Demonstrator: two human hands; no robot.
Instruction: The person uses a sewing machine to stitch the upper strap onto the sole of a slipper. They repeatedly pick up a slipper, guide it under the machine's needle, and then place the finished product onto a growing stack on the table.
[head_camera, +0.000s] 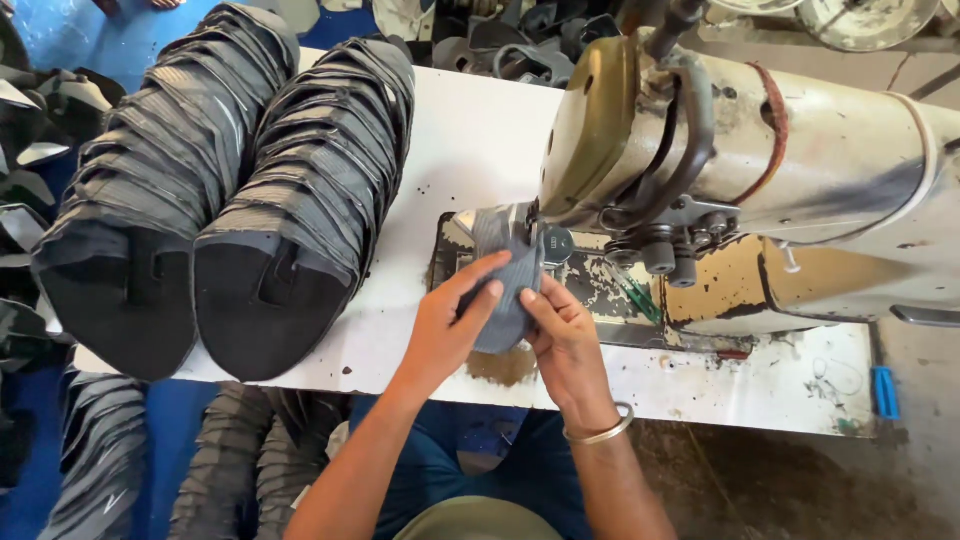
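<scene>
Both hands, left hand (450, 320) and right hand (562, 335), pinch a grey shoe piece (508, 275) flat with closed fingers, feeding its top edge, probably, under the sewing machine (760, 180) needle on the bench (470, 150).

Both forearms are bare — no sleeves reach into view. The right hand (566, 335) has a plain silver bangle (600, 430) at its wrist; the left hand (448, 325) wears nothing. Below — blue trousers (440, 470) over the lap.
</scene>
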